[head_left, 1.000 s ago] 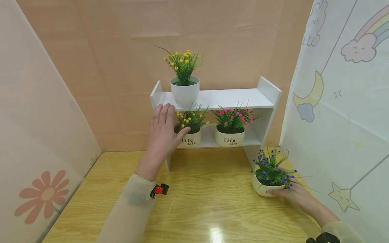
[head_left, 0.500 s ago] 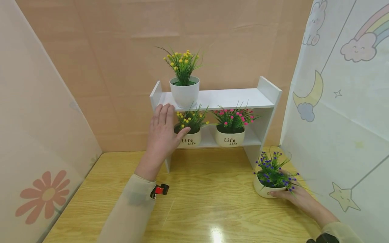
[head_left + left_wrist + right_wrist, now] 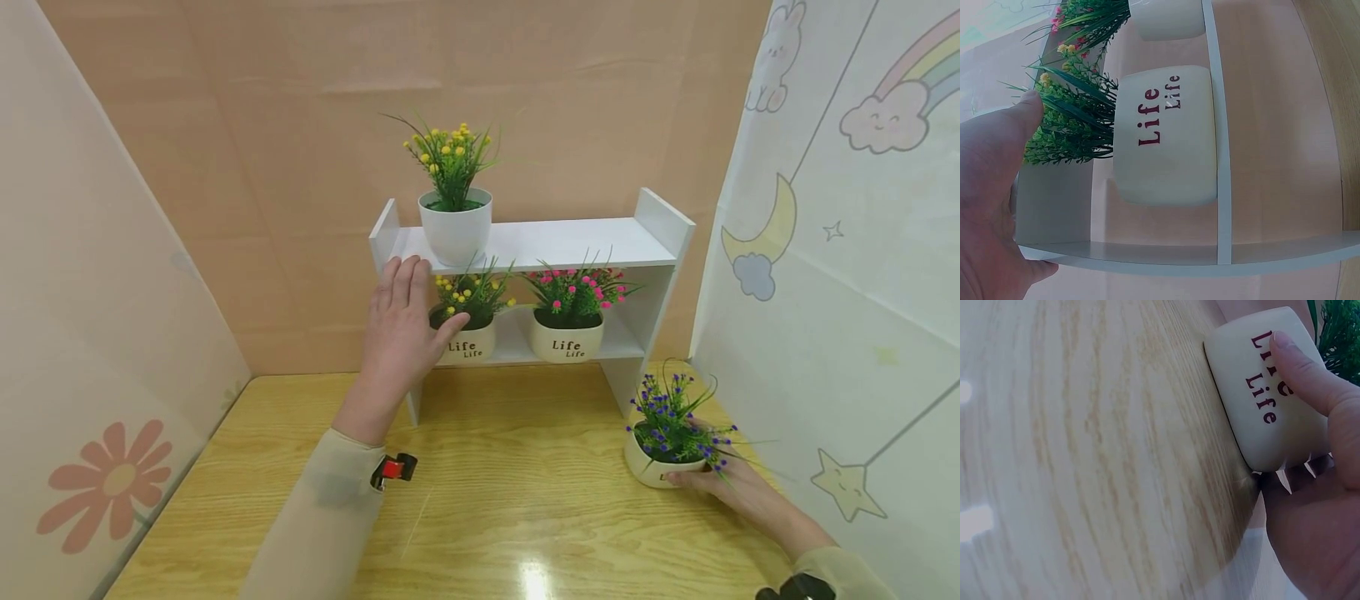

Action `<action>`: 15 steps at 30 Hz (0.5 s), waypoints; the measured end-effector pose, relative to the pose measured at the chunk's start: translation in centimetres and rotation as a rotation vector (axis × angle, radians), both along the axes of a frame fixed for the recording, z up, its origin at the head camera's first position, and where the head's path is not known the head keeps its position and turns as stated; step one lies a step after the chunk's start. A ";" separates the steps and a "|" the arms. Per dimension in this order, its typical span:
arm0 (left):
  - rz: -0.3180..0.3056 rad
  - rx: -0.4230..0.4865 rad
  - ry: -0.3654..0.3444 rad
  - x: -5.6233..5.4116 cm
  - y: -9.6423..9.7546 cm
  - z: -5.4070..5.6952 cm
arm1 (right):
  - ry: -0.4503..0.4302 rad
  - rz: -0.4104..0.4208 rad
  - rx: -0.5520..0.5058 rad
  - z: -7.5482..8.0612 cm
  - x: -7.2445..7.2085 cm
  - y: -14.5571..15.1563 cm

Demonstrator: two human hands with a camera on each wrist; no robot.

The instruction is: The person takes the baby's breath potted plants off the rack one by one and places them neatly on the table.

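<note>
My right hand (image 3: 738,487) grips a cream oval potted plant (image 3: 651,467) with blue-purple flowers at the right of the table. In the right wrist view the thumb (image 3: 1297,365) lies over the "Life" lettering on the pot (image 3: 1250,403), whose base is right at the wood surface; the other fingers are mostly hidden behind it. My left hand (image 3: 401,333) rests with fairly straight fingers at the upper left corner of the white shelf (image 3: 577,242). Its thumb (image 3: 1029,109) overlaps the leaves of a yellow-flowered plant (image 3: 1163,134) in the left wrist view.
A white round pot (image 3: 456,233) with yellow flowers stands on the top board. Below it, a cream pot with pink flowers (image 3: 567,337) sits beside the yellow-flowered one. The wooden table (image 3: 510,475) lies between patterned side panels, the right one (image 3: 832,292) near my right hand.
My right hand and the blue-flowered plant have shifted slightly right and toward me, then stayed still over the last half second. My left hand has not visibly moved.
</note>
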State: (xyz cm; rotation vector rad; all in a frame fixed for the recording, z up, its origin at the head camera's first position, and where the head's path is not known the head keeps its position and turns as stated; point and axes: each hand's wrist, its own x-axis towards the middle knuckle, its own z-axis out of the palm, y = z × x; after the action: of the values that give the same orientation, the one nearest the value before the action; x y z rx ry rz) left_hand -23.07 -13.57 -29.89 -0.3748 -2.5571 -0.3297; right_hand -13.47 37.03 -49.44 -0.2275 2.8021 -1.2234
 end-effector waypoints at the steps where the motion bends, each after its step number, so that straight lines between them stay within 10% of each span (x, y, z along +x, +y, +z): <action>1: -0.001 -0.001 0.001 0.0 0.0 0.0 | -0.012 -0.003 -0.001 0.0 0.0 0.0; 15: -0.006 0.000 -0.006 0.1 0.0 0.0 | 0.098 0.038 0.062 0.5 0.3 0.6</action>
State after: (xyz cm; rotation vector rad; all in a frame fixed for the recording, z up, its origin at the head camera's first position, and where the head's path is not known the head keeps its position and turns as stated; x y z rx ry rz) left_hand -23.01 -13.62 -29.87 -0.3815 -2.5623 -0.3340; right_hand -13.16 37.67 -48.94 -0.3443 2.8982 -1.1460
